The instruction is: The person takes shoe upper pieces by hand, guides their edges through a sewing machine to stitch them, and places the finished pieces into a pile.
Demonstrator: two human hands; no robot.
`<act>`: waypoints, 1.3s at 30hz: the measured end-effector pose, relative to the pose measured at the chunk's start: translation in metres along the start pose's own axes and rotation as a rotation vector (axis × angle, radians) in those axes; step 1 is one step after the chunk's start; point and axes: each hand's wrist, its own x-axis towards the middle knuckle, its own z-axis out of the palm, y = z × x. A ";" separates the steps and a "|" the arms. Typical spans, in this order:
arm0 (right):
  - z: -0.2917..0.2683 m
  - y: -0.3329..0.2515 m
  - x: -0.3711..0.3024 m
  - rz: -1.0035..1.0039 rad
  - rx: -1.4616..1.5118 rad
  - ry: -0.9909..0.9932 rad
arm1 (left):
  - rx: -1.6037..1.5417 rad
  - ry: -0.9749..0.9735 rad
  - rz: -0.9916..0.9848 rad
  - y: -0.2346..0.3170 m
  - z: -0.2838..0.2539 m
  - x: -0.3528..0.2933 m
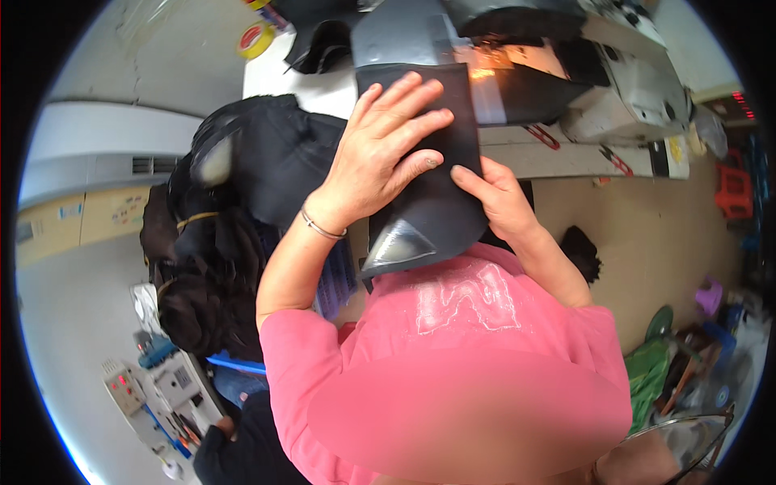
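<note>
A black flat piece of material point(440, 202), perhaps fabric or leather, lies between my hands and against my front. At its lower left corner is a shiny pale triangular patch point(400, 244). My left hand point(381, 153) rests flat on the piece's upper part, fingers spread. On the right edge, my right hand point(508, 204) grips the piece with the thumb on top; its other fingers are partly hidden underneath. Just beyond the piece, a grey smooth surface point(402, 36) meets its far edge.
A lit sewing machine point(626, 97) stands at the far right, with red-handled snips point(541, 137) on the table edge. Yellow tape point(255, 40) sits far left. Black pieces point(275, 162) are heaped at my left. Another person's dark sleeve point(242, 449) shows lower left.
</note>
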 end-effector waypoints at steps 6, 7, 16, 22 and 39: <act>-0.011 0.001 0.008 0.084 0.051 -0.030 | -1.157 0.669 -0.779 -0.024 0.036 -0.046; -0.011 0.003 0.008 0.102 0.064 -0.037 | -1.326 0.560 -0.815 -0.027 0.034 -0.048; -0.009 0.033 0.018 0.295 0.089 -0.044 | -0.483 0.506 -0.789 -0.003 0.016 -0.062; 0.007 0.042 0.037 0.362 0.032 -0.087 | -0.447 0.517 -0.896 -0.016 0.009 -0.086; 0.027 0.026 0.297 -0.181 -0.006 0.075 | -0.567 0.466 -0.493 -0.190 -0.119 0.070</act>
